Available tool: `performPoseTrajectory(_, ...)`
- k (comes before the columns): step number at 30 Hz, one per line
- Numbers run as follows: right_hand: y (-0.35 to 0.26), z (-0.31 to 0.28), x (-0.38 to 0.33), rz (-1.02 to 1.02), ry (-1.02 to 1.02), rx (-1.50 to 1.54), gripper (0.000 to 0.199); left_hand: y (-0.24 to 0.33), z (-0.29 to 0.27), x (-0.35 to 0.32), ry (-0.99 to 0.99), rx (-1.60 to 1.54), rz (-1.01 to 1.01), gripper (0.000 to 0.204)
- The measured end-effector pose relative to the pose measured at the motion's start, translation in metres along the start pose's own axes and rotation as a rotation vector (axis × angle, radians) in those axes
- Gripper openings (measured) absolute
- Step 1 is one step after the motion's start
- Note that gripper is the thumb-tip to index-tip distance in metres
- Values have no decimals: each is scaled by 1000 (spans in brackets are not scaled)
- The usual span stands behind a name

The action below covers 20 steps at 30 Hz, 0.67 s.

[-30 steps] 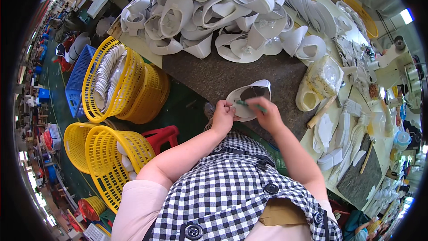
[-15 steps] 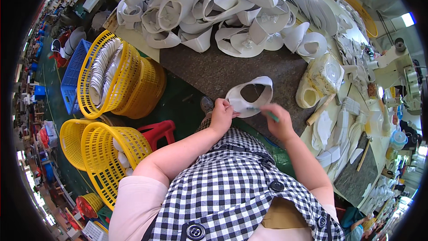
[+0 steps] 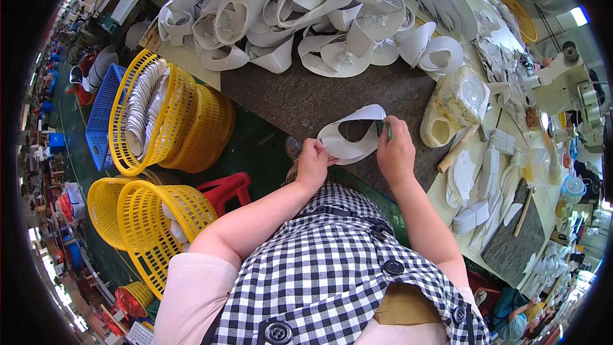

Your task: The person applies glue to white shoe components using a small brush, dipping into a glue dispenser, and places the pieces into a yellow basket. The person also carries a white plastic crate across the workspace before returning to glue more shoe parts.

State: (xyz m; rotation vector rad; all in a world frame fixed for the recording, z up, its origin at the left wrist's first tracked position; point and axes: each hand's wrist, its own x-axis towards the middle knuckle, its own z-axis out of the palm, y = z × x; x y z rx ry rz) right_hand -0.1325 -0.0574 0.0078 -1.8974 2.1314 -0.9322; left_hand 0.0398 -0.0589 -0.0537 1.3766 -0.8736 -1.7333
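In front of me is a white shoe upper (image 3: 348,148) with a wide opening, tilted over the near edge of the dark work mat (image 3: 287,102). My left hand (image 3: 314,163) pinches its lower left rim between thumb and fingers. My right hand (image 3: 397,153) is closed around a slim green-handled tool (image 3: 388,130), held at the right end of the upper. The tool's tip is hidden, and I cannot tell whether it touches the material. Beyond the mat lies a large heap of similar white uppers (image 3: 332,51).
A glue-crusted plastic tub (image 3: 454,99) stands right of the mat, beside a wooden stick (image 3: 457,148). White cut pieces (image 3: 469,172) lie farther right. On my left are yellow baskets (image 3: 191,115), a blue crate (image 3: 105,115) and a red stool (image 3: 231,193). A sewing machine (image 3: 562,89) stands far right.
My right hand has moved up with the green-handled tool, from the upper's lower middle to its right end. The upper is tilted a little differently; my left hand still pinches it.
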Motion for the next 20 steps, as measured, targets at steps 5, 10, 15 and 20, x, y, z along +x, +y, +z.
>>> performPoseTrajectory(5, -12, 15, -44, -118, -146, 104, 31, -1, -2, 1, 6, -33, -34, 9)
performPoseTrajectory(10, -12, 5, -31, -360, -159, 329, 33, 2, -3, 4, -23, -73, -26, 10)
performPoseTrajectory(15, 10, -11, -48, -377, -405, 282, 42, 2, -5, 4, -22, -102, -50, 11)
performPoseTrajectory(20, 27, -28, -70, 268, 26, 630, 16, 42, -12, 2, -181, 179, -233, 25)
